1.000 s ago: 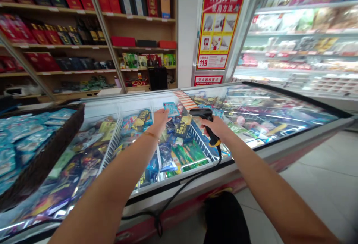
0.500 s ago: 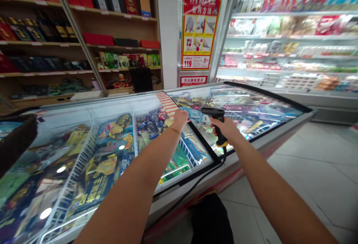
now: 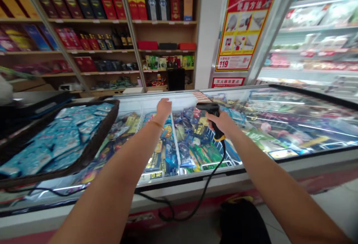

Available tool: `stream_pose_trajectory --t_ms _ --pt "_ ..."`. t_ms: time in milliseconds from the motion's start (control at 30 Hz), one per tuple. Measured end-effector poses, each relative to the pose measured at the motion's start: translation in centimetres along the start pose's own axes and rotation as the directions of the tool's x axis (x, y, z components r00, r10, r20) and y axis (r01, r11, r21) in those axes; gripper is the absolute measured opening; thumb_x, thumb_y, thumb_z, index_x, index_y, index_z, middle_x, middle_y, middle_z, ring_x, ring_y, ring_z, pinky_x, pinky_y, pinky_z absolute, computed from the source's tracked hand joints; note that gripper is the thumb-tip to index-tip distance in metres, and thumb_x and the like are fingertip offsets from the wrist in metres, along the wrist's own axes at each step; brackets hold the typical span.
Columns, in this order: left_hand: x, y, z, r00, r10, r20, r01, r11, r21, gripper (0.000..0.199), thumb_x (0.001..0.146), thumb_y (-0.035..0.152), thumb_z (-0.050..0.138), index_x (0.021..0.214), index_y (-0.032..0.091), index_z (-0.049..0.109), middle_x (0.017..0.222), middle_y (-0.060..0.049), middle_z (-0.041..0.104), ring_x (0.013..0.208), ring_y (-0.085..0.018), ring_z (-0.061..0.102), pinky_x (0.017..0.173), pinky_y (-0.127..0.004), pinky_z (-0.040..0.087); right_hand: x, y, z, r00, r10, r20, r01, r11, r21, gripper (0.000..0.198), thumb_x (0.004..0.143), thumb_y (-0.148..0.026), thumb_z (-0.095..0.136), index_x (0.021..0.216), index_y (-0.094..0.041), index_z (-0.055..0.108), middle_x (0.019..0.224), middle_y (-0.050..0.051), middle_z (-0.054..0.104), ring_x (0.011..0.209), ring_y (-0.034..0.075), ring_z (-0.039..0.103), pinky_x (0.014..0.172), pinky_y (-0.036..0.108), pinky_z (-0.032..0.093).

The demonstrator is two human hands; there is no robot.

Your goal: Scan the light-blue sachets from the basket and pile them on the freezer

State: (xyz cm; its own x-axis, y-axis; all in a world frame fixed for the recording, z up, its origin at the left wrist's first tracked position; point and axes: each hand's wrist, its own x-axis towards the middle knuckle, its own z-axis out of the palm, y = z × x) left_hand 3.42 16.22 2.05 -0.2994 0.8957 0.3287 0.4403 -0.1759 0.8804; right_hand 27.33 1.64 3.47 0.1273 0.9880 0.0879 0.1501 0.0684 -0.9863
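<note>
My right hand (image 3: 224, 121) grips a black and yellow barcode scanner (image 3: 209, 106) by its handle, the head pointing left. From its base a black cable (image 3: 206, 184) loops down past the freezer's front edge. Reaching out above the chest freezer (image 3: 179, 191), my left hand (image 3: 163, 109) has its fingers curled together; nothing shows in them, though the palm side is partly hidden. Below both hands lie bagged frozen goods (image 3: 207, 152) in wire-divided sections. To the left, a dark-rimmed tray (image 3: 98, 150) holds many blue packets (image 3: 65, 137) on top of the freezer.
Shelves (image 3: 165, 22) with boxes and bottles stand behind the freezer. A red and yellow poster (image 3: 247, 24) hangs beside them, and an open chiller (image 3: 313, 55) is at the right. A black chair back (image 3: 176, 79) shows behind the freezer.
The view has swung left, bringing the tray of blue packets into sight. My left hand has moved left, away from the scanner and from the blue packet near it. The scanner stays in my right hand.
</note>
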Motion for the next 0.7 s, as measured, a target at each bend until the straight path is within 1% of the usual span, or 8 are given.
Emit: stream_pose_trajectory --t_ms 67,200,267,333,400,500,633,700 --pt "1.7 -0.5 -5.9 0.996 0.035 -0.079 -0.019 0.981 0.194 0.028 0.087 0.018 0.059 0.113 0.013 0.068 0.103 -0.012 0.072 0.1 -0.025 0.068 0.095 -0.036 0.05 0.4 -0.4 2.9 0.997 -0.034 0.069 0.034 0.999 0.009 0.021 0.081 -0.028 0.074 0.078 -0.017 0.057 0.061 0.002 0.064 0.039 0.011 0.054 0.038 0.023 0.043" --pt "3.7 -1.5 -16.6 0.974 0.104 -0.2 0.007 0.873 0.488 0.035 0.09 0.018 0.053 0.123 0.013 0.064 0.121 -0.017 0.067 0.118 -0.029 0.061 0.104 -0.041 0.045 0.6 -0.6 7.7 0.98 -0.074 0.184 0.066 0.997 0.049 0.022 0.08 -0.031 0.074 0.084 -0.017 0.058 0.063 0.001 0.065 0.04 0.011 0.055 0.038 0.023 0.044" --pt "4.1 -2.6 -20.7 0.963 0.114 -0.246 0.056 0.805 0.591 0.037 0.089 0.021 0.056 0.124 0.013 0.064 0.128 -0.021 0.063 0.124 -0.034 0.057 0.106 -0.046 0.043 0.4 -0.2 9.4 0.973 -0.084 0.216 0.064 0.993 0.098 0.024 0.078 -0.033 0.075 0.085 -0.017 0.058 0.063 0.0 0.065 0.04 0.011 0.055 0.038 0.023 0.043" --pt "4.1 -4.0 -23.6 0.95 0.114 -0.29 0.105 0.76 0.641 0.037 0.089 0.024 0.057 0.123 0.013 0.064 0.131 -0.023 0.06 0.127 -0.037 0.054 0.106 -0.049 0.041 0.1 0.7 10.4 0.972 -0.064 0.225 0.034 0.99 0.135 0.027 0.076 -0.034 0.077 0.085 -0.017 0.058 0.062 0.0 0.064 0.04 0.011 0.054 0.038 0.023 0.043" --pt "4.2 -5.6 -25.3 0.944 0.087 -0.318 0.153 0.738 0.657 0.039 0.088 0.028 0.058 0.124 0.013 0.063 0.132 -0.025 0.059 0.127 -0.04 0.053 0.105 -0.052 0.041 -0.2 1.7 10.7 0.969 -0.024 0.246 -0.004 0.993 0.115 0.029 0.074 -0.035 0.079 0.082 -0.016 0.057 0.061 0.001 0.064 0.039 0.01 0.053 0.037 0.023 0.042" --pt "4.8 -7.4 -25.9 0.942 0.045 -0.331 0.197 0.726 0.659 0.039 0.086 0.031 0.063 0.119 0.011 0.063 0.129 -0.029 0.06 0.125 -0.044 0.054 0.103 -0.057 0.039 -0.3 2.8 10.3 0.961 0.012 0.277 -0.042 0.994 0.104 0.03 0.075 -0.037 0.078 0.08 -0.016 0.058 0.062 0.001 0.065 0.038 0.01 0.053 0.037 0.023 0.043" --pt "5.7 -8.5 -25.3 0.935 0.015 -0.353 0.215 0.768 0.603 0.014 0.075 0.022 0.073 0.08 0.014 0.062 0.108 -0.026 0.068 0.128 -0.046 0.051 0.108 -0.062 0.03 -0.3 3.1 9.5 0.969 0.046 0.243 -0.071 0.993 0.095 0.03 0.075 -0.037 0.078 0.082 -0.015 0.059 0.06 0.002 0.064 0.037 0.01 0.053 0.038 0.023 0.043" --pt "5.8 -8.4 -25.0 0.936 -0.021 -0.351 0.206 0.842 0.498 0.024 0.07 0.018 0.075 0.063 0.016 0.053 0.095 -0.02 0.07 0.131 -0.044 0.047 0.112 -0.063 0.022 -0.4 3.1 9.4 0.97 0.038 0.241 -0.062 0.994 0.091 0.03 0.075 -0.037 0.078 0.083 -0.015 0.06 0.06 0.002 0.065 0.037 0.011 0.054 0.038 0.023 0.043"
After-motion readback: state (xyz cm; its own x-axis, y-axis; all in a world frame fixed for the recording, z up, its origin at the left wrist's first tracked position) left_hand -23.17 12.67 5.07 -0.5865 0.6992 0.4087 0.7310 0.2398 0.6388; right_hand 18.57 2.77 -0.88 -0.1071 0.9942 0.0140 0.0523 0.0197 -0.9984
